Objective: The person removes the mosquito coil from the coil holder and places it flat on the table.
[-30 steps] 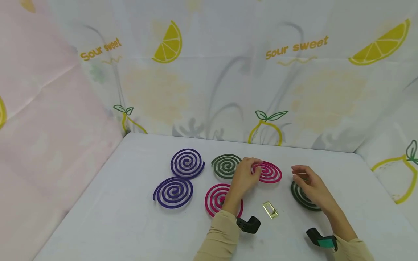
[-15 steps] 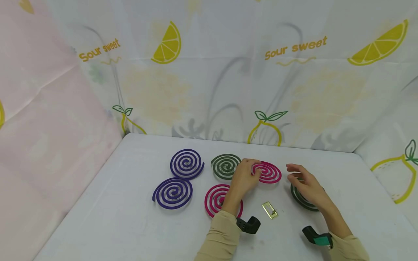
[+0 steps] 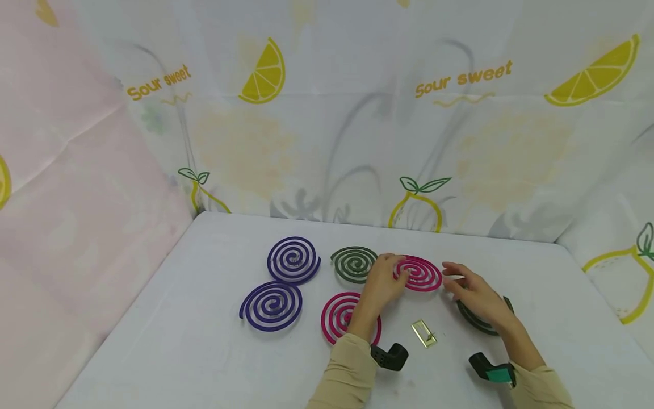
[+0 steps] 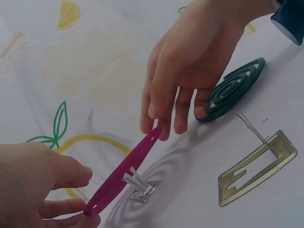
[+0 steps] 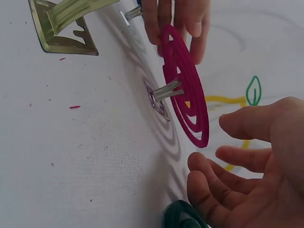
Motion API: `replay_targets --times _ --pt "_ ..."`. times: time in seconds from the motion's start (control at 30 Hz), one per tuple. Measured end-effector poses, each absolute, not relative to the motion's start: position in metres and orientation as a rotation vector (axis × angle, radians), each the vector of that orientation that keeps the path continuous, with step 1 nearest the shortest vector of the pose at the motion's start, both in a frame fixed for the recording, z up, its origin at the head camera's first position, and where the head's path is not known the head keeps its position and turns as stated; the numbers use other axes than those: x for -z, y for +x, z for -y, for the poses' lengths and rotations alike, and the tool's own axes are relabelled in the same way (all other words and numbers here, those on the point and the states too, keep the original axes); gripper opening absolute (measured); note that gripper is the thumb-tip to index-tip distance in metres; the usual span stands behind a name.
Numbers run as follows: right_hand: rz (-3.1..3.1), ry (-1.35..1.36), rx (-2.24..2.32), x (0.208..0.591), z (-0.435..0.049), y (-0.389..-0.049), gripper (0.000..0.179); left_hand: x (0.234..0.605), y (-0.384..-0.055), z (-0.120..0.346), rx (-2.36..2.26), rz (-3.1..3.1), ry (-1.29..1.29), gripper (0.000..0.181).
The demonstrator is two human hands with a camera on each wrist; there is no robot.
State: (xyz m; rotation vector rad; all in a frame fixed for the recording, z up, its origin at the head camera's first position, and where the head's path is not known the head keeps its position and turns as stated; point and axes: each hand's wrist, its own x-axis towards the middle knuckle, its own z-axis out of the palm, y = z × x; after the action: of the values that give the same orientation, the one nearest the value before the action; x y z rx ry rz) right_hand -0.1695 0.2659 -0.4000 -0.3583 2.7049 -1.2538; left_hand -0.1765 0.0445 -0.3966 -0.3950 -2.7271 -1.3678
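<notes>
Running left to right, the pink coil (image 3: 422,274) lies between left hand (image 3: 380,281) and right hand (image 3: 479,296) — fingers parted.

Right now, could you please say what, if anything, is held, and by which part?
The right hand holds nothing; the left hand touches the rim of the far pink coil, grip unclear.

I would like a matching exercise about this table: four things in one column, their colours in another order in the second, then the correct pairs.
Things
1. Mosquito coil between the left hand and the right hand
2. Rightmost mosquito coil in the head view
3. Leftmost mosquito coil in the head view
4. Metal coil stand bearing no coil

Colours
A. Purple
B. Gold
C. Pink
D. Dark green

Pairs: 1-C, 2-D, 3-A, 4-B
</notes>
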Motion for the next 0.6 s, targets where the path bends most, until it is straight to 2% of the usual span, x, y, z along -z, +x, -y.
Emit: replay_targets --times 0.6 --pt "-2.746 -0.370 1.203 0.4066 -0.2616 -0.1703 0.048 0.3992 -0.1802 -0.0427 1.334 2.719 -0.393 0.034"
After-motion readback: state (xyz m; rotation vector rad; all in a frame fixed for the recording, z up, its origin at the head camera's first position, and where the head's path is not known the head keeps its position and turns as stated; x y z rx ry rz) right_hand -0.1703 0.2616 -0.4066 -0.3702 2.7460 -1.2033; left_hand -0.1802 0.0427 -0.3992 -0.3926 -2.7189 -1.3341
